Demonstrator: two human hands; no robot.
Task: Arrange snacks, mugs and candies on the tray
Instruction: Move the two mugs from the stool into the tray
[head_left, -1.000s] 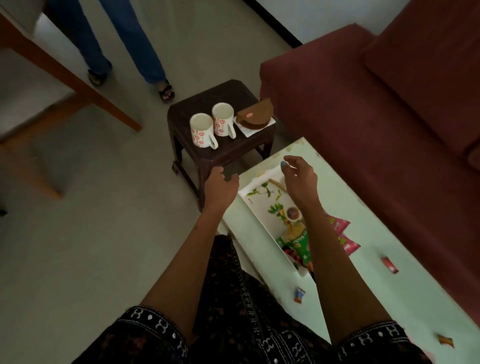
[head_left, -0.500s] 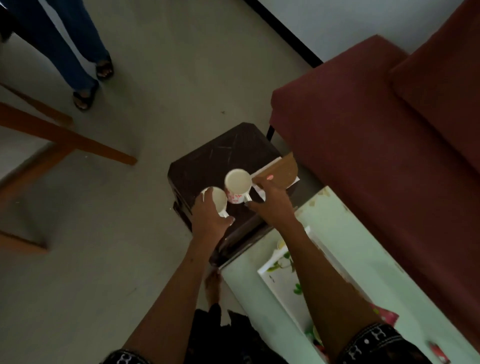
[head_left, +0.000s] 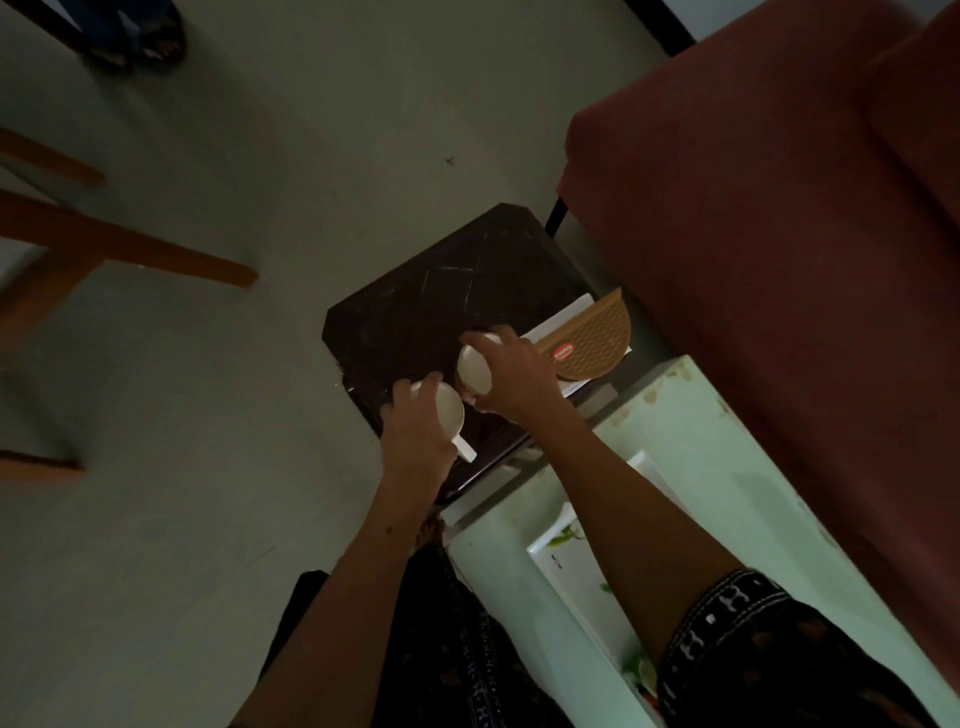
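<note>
Two white mugs sit over the dark brown stool (head_left: 441, 301). My left hand (head_left: 415, 436) wraps around the left mug (head_left: 451, 413), whose handle points toward me. My right hand (head_left: 514, 379) grips the right mug (head_left: 474, 370), which is tilted with its mouth facing left. The white tray (head_left: 566, 566) with a leaf print lies on the pale green table (head_left: 727, 467), mostly hidden under my right forearm. A bit of a snack packet (head_left: 644, 675) shows at the tray's near end.
A tan half-round waffle-textured piece (head_left: 587, 343) on white paper rests at the stool's right edge. A maroon sofa (head_left: 779, 234) runs along the right. Wooden furniture legs (head_left: 130, 249) stand left. Another person's sandalled feet (head_left: 140, 41) are at top left.
My hands went from above the tray to the stool and closed on the two mugs. The right mug has tipped sideways. The view swung toward the stool.
</note>
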